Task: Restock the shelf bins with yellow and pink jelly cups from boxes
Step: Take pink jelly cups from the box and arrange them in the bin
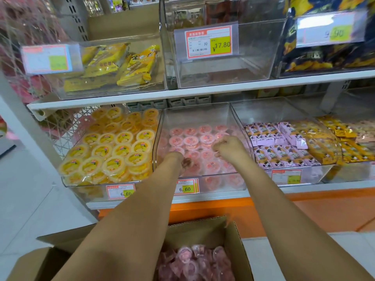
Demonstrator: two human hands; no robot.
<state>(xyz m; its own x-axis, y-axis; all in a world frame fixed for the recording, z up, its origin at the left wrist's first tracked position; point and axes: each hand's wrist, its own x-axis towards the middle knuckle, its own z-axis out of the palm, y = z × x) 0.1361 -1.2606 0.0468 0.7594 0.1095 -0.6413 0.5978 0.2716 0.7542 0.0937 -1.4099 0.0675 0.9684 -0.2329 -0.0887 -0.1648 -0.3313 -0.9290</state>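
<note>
My left hand [183, 161] and right hand [227, 148] are down in the pink bin [194, 116], curled over the pink jelly cups [190, 140]; I cannot tell if they hold any; the box [237, 246] with more sits low, between my arms.

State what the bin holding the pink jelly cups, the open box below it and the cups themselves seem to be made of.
Bin: clear, glossy rigid plastic, probably acrylic; its contents show through the walls, which catch reflections. Box: brown matte cardboard, judging by its folded flaps. Pink jelly cups: seemingly thin translucent plastic with printed film lids.
</note>
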